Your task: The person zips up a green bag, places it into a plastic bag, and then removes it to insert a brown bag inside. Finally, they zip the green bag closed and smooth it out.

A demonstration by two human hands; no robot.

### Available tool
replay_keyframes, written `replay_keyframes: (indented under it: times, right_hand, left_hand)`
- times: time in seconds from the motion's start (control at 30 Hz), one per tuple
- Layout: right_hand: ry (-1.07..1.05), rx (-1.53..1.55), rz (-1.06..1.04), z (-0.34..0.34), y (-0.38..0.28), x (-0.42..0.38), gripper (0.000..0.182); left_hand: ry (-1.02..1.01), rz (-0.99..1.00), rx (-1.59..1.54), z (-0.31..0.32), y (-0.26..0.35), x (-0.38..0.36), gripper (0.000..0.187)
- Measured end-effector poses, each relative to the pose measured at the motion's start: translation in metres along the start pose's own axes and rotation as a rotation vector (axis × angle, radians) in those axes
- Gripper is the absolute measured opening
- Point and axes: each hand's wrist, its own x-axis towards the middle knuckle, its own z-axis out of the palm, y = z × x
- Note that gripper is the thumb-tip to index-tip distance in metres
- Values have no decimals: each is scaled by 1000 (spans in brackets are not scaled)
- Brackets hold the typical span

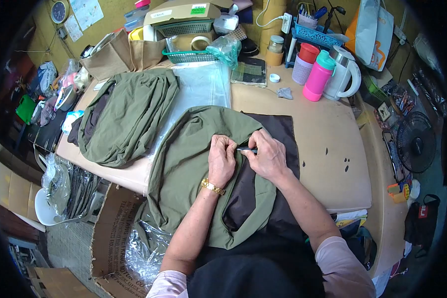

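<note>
Lying under both hands (246, 156), the green garment (184, 169).

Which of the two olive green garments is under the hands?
The nearer olive green garment with dark lining, under both hands; the other olive green bundle lies untouched, farther left.

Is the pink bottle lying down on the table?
No, the pink bottle stands upright with its teal cap on top, beside the white kettle.

A cluttered home garment workshop (stacked green garments (126, 111), cardboard boxes (111, 233)).
</note>
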Motion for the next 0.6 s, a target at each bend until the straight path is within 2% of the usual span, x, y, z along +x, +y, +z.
replay_keyframes:
  times: [0.07,0.17,0.3,0.4,0.47,0.6]
  right_hand:
    - [8,17,19,-1,3,1,32]
    - [145,28,3,-3,5,3,31]
    - [104,3,-32,-7,-3,0,30]
    - [108,-84,-76,-7,-10,1,29]
    - [83,-95,-49,-3,-8,1,29]
    - [74,-98,-42,1,-8,2,28]
  left_hand:
    - [6,2,-9,2,-10,-1,7]
    - [-55,-352,-407,-1,-14,-1,18]
    - [-78,-318,-368,0,-11,-1,16]
    - [-26,-233,-238,2,-12,0,13]
    - [27,-64,-70,-2,-1,2,6]
    - [23,-23,-24,-2,10,4,7]
